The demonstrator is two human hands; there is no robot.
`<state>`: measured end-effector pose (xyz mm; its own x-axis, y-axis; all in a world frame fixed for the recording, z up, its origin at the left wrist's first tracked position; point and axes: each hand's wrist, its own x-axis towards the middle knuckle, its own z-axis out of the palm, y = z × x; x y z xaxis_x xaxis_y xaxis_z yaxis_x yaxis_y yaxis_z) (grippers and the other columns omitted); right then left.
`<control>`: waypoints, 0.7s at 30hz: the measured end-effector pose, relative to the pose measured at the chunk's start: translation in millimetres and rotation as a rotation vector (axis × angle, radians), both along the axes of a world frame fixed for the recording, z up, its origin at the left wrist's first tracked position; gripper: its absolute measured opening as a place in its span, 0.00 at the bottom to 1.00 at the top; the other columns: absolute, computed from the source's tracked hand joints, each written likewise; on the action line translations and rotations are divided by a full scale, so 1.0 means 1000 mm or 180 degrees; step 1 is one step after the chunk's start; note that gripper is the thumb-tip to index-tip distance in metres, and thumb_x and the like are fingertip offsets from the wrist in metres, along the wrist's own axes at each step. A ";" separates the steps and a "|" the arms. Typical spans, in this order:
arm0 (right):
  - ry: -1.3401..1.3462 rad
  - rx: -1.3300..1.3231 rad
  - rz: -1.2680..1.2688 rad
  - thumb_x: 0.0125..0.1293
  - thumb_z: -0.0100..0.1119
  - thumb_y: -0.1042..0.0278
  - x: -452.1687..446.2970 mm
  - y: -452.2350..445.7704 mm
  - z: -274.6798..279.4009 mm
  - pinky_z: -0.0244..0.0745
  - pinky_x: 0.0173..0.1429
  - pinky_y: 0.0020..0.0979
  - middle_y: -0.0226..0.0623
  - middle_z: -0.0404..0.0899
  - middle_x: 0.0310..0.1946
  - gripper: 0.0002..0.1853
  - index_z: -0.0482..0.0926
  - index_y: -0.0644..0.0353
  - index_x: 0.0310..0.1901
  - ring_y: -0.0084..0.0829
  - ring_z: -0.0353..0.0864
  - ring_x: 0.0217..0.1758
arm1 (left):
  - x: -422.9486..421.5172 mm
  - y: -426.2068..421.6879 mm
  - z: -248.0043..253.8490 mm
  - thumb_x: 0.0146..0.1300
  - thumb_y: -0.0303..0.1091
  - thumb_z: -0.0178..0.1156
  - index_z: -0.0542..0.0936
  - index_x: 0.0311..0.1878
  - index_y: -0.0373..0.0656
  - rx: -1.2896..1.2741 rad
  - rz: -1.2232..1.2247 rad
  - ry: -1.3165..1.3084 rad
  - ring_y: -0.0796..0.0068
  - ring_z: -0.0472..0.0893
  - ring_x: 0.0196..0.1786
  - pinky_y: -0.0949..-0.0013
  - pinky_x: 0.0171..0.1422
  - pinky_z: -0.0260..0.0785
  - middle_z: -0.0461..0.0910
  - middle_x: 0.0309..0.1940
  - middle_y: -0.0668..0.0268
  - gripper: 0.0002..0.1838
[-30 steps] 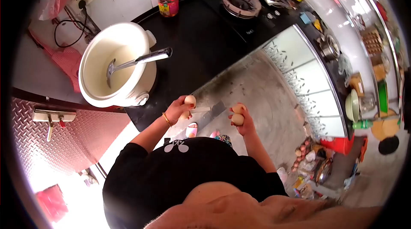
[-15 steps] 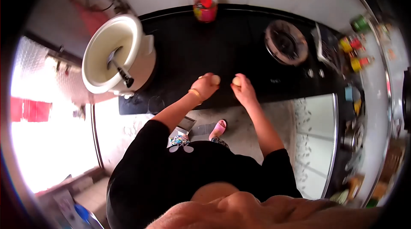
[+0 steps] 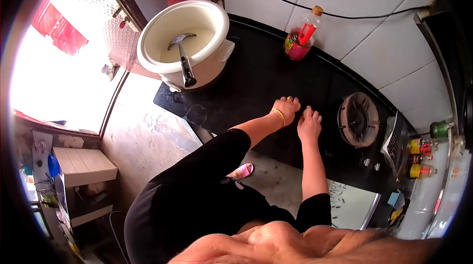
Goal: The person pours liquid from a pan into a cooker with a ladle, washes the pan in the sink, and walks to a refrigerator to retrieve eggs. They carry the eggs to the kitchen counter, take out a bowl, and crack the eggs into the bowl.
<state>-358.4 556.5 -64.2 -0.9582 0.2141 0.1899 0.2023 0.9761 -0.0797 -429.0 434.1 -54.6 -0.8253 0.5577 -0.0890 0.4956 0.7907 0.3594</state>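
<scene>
My left hand (image 3: 287, 107), with a gold bracelet at its wrist, is closed over pale, round, egg-like things that its fingers mostly hide. Close to its right, my right hand (image 3: 309, 122) curls round similar egg-like things, of which only a little shows. Both hands are low over the black countertop (image 3: 246, 67); whether they touch it I cannot tell. To their left stands a white cooker pot (image 3: 202, 74), with a metal ladle (image 3: 185, 64) leaning inside it, handle over the rim.
Behind my hands stands a bottle (image 3: 299, 39) with a red label. A round gas burner (image 3: 359, 119) is to the right, with a foil-like sheet (image 3: 394, 138) and several sauce bottles (image 3: 421, 158) beyond it. A black cable (image 3: 340, 16) runs along the tiled wall.
The view has turned toward the counter. Both hands have moved from over the floor to over the countertop and closer together, palms now facing down and the egg-like things mostly covered.
</scene>
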 end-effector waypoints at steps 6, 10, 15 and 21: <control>0.0170 -0.0080 -0.0079 0.58 0.61 0.68 -0.020 0.002 -0.007 0.78 0.44 0.44 0.43 0.72 0.49 0.26 0.68 0.53 0.59 0.47 0.74 0.51 | -0.008 0.014 -0.003 0.57 0.37 0.60 0.72 0.55 0.39 0.0086 -0.0071 0.0109 0.58 0.78 0.52 0.60 0.53 0.73 0.76 0.51 0.56 0.23; -0.0013 -0.0262 -0.0275 0.59 0.61 0.67 -0.023 -0.003 -0.002 0.71 0.52 0.51 0.45 0.70 0.55 0.30 0.65 0.51 0.64 0.48 0.70 0.58 | -0.011 0.016 -0.006 0.55 0.41 0.63 0.70 0.59 0.38 0.0242 0.0021 0.0280 0.60 0.75 0.55 0.61 0.54 0.71 0.74 0.53 0.57 0.30; -0.0041 -0.0197 -0.0273 0.60 0.62 0.64 -0.019 -0.009 -0.006 0.66 0.59 0.54 0.45 0.65 0.62 0.33 0.62 0.49 0.67 0.49 0.66 0.64 | -0.012 0.014 -0.007 0.54 0.45 0.63 0.67 0.65 0.39 0.0369 -0.0075 0.0444 0.59 0.74 0.55 0.58 0.56 0.67 0.74 0.55 0.57 0.36; 0.0265 -0.0147 -0.0127 0.57 0.61 0.67 -0.012 -0.008 -0.016 0.66 0.62 0.53 0.46 0.64 0.63 0.33 0.63 0.47 0.66 0.50 0.65 0.65 | -0.013 0.001 -0.012 0.54 0.45 0.60 0.72 0.60 0.41 0.0732 -0.0267 0.0628 0.58 0.77 0.50 0.56 0.51 0.69 0.75 0.53 0.57 0.31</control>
<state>-370.6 548.4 -79.9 -0.9301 0.2621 0.2574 0.2317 0.9623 -0.1426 -441.5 435.2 -66.2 -0.7644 0.6114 0.2047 0.6335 0.6533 0.4145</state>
